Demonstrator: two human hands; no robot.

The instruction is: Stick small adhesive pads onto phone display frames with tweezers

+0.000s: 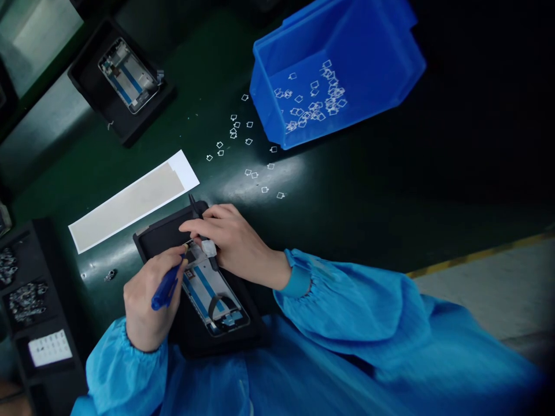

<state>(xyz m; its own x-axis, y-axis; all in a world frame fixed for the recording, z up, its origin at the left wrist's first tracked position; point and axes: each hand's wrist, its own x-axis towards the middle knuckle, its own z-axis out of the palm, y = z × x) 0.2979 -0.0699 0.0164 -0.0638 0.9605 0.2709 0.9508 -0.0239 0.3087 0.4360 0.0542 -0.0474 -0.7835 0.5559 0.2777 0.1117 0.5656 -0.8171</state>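
Observation:
A phone frame (217,300) lies in a black tray (156,238) on the green table, close in front of me. My left hand (145,306) is closed round a blue pen-like tool (165,292), and the tool's tip touches the top end of the frame. My right hand (234,242) rests on that same end. Its fingers pinch black tweezers (193,205) and press beside a small white tab (208,248). Both arms wear blue sleeves.
A blue bin (368,52) holding several small white square parts stands at the back, with more parts (236,130) scattered before it. A white paper strip (134,199) lies left of the tray. A second tray with a phone frame (128,75) sits far left, and parts trays (26,300) stand at the left edge.

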